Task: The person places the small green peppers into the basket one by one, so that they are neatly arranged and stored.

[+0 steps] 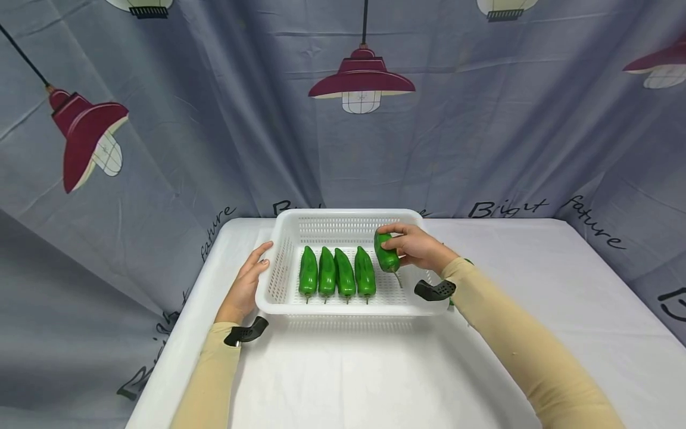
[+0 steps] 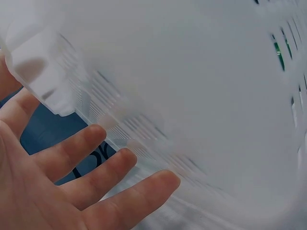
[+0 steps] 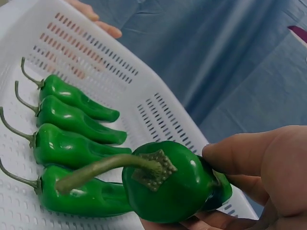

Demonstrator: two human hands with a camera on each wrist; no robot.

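Observation:
A green pepper (image 1: 387, 255) is gripped between the thumb and fingers of my right hand (image 1: 420, 246), over the right side of a white perforated basket (image 1: 343, 309). In the right wrist view, this held pepper (image 3: 163, 191) points its stem at the camera. Several more green peppers (image 1: 345, 273) lie side by side in the basket, stems toward me. My left hand (image 1: 246, 287) touches the basket's left wall, its fingers fairly straight. From the left wrist view, that hand (image 2: 91, 177) lies along the outside of the slotted wall.
The basket stands on a white-covered table (image 1: 343, 369), close to its back edge. Something green (image 1: 452, 302) shows partly beside the basket's right wall, mostly hidden by the right forearm. A grey-blue curtain (image 1: 257, 119) printed with red lamps hangs behind.

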